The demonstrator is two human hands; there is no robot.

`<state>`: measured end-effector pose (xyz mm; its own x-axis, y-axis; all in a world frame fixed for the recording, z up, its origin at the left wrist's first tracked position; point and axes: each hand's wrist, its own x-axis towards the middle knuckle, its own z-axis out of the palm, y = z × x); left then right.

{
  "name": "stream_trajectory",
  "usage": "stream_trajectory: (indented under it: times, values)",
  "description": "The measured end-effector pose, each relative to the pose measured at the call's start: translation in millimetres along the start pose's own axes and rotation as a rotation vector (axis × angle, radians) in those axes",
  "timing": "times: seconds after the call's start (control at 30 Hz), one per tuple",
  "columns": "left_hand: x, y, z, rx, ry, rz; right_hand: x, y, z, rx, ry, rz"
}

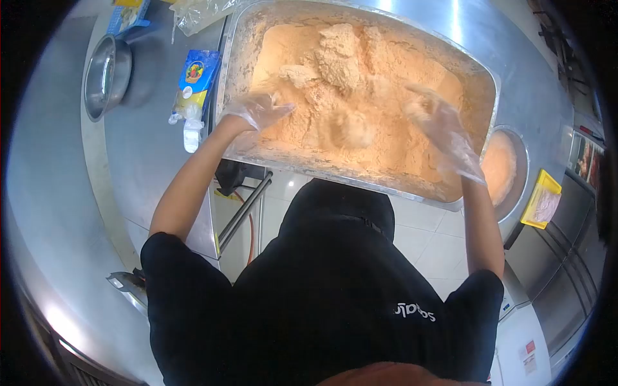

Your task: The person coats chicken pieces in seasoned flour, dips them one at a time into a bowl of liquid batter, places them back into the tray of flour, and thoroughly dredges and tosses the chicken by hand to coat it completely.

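Observation:
A large metal tray [473, 83] holds pale orange breading flour [283, 42] and several coated lumps that look like breaded meat. The biggest coated piece [339, 56] lies toward the far side. Nearer to me, another coated piece [347, 128] is smeared by motion between my hands. My left hand [261, 110], in a clear plastic glove, reaches over the near left part of the tray, fingers stretched and apart, holding nothing visible. Also gloved, my right hand [438, 119] is over the right side of the flour; its fingers are blurred and dusted with flour.
Left of the tray lie a blue and yellow packet [196, 80] and a steel bowl [106, 77]. A plastic bag [199, 14] rests at the back left. On the right are a round container [520, 170] of orange material and a yellow tray [539, 201] with a pinkish cloth-like item.

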<state>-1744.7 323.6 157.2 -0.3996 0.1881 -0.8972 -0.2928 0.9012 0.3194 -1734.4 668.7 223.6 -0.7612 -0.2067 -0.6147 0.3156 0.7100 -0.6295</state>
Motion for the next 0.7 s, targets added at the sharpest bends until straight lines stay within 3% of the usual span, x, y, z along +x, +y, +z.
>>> stream_trajectory:
  times: [0.07,0.2,0.27,0.3,0.37,0.43,0.5,0.6,0.63,0.7]
  values:
    - [-6.1,4.4,26.7,-0.396,0.033,-0.002,3.8,42.1,9.1,0.376,0.036,0.245]
    - [-10.1,35.9,46.8,-0.818,-0.075,0.171,22.0,40.4,44.2,0.137,-0.186,0.186]
    - [1.6,47.9,55.0,-0.851,-0.159,0.212,30.6,40.6,63.9,0.017,-0.299,0.161]
    - [9.6,52.7,57.7,-0.846,-0.199,0.224,38.2,50.4,74.6,0.122,-0.276,0.193]
    - [28.1,60.2,61.0,-0.799,-0.265,0.259,56.4,65.5,97.9,0.5,-0.142,0.294]
    - [47.0,61.4,65.0,-0.725,-0.301,0.326,65.3,72.2,95.1,0.514,-0.114,0.329]
    - [58.4,62.2,64.8,-0.585,-0.29,0.433,56.1,34.0,51.0,0.01,-0.237,0.239]
    - [54.3,65.8,52.4,-0.006,-0.137,0.654,52.6,46.6,34.3,0.019,-0.173,-0.004]
    - [38.8,70.4,41.5,0.184,-0.088,0.656,49.7,41.3,30.8,0.004,-0.14,-0.079]
    - [-15.7,92.8,11.5,0.213,-0.093,0.34,28.2,4.4,20.1,-0.004,-0.067,-0.213]
